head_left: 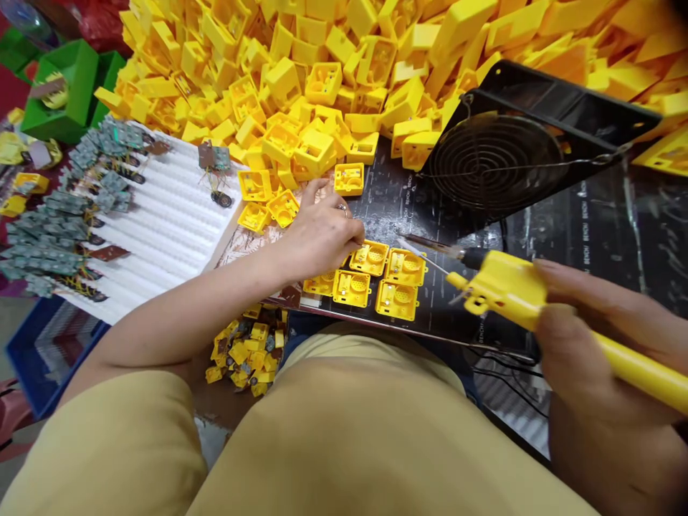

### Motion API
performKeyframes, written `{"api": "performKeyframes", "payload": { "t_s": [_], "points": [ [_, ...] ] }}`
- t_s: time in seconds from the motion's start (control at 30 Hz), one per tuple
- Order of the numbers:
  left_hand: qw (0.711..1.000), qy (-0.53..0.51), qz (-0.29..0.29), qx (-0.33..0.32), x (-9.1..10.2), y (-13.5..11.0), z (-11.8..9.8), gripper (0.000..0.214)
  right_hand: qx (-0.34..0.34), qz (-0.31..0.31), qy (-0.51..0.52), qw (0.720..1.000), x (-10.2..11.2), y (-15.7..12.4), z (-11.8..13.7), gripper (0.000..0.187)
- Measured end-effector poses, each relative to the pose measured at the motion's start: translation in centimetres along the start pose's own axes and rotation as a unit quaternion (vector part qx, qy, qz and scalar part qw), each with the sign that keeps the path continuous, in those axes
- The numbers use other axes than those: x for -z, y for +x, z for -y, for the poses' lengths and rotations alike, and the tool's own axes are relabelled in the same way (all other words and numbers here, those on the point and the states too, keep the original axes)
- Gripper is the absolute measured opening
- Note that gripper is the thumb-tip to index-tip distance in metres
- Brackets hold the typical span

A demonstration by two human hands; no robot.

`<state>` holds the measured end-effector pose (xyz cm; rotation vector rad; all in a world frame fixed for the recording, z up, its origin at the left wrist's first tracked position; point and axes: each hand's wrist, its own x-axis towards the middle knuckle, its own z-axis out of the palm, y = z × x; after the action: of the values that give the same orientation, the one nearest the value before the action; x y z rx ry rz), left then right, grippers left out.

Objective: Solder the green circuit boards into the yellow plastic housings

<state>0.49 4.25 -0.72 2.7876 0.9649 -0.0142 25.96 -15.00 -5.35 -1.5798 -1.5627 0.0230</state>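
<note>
My left hand (321, 233) rests on the black mat, fingers curled down onto the small yellow plastic housings (376, 276) lined up in two rows; what its fingertips pinch is hidden. My right hand (585, 337) grips a yellow soldering iron (516, 290), whose metal tip (424, 244) points left toward the housings and hovers just above them. A ring shows on my left hand.
A huge heap of yellow housings (322, 79) fills the back. A black fan with wire grille (499, 161) stands at right. White corrugated tray (161, 222) with grey circuit boards (48, 229) lies left, green bins (69, 86) behind it. More yellow parts (247, 351) lie below the table edge.
</note>
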Motion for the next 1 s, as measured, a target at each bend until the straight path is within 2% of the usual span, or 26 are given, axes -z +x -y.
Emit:
{"api": "performKeyframes", "payload": {
  "t_s": [0.13,0.23,0.3,0.5,0.63,0.73,0.8,0.9,1.0],
  "points": [
    [1.0,0.009,-0.005,0.014,-0.8,0.2,-0.4,0.02,0.051,0.004,0.026,0.998,-0.9,0.9,0.6,0.049],
    [1.0,0.026,0.0,0.015,-0.5,0.1,-0.4,0.021,0.135,0.048,0.042,0.989,-1.4,1.3,0.6,0.038],
    [0.999,0.035,0.007,0.015,-0.4,0.2,-0.5,0.022,0.168,0.077,0.057,0.981,-1.7,1.6,0.8,0.03],
    [0.999,0.032,-0.005,-0.003,-0.8,0.7,-0.3,0.02,0.174,0.098,0.091,0.976,-2.5,2.9,2.2,0.01],
    [0.999,0.031,-0.002,-0.014,-0.9,0.8,-0.1,0.019,0.232,0.104,0.071,0.965,-2.8,4.0,2.9,0.01],
    [0.999,0.036,0.003,-0.018,-1.0,0.9,0.0,0.018,0.264,0.124,0.063,0.954,-2.3,4.6,3.1,0.017],
    [0.999,0.042,0.002,-0.019,-1.0,0.9,0.0,0.018,0.26,0.143,0.06,0.953,-1.6,4.7,3.1,0.019],
    [0.999,0.048,0.001,-0.025,-1.1,1.0,0.1,0.018,0.208,0.152,0.034,0.966,-0.5,4.3,2.6,0.007],
    [0.998,0.054,-0.001,-0.03,-1.1,1.0,0.1,0.019,0.153,0.14,0.018,0.978,0.2,3.7,1.8,0.016]
  ]
}}
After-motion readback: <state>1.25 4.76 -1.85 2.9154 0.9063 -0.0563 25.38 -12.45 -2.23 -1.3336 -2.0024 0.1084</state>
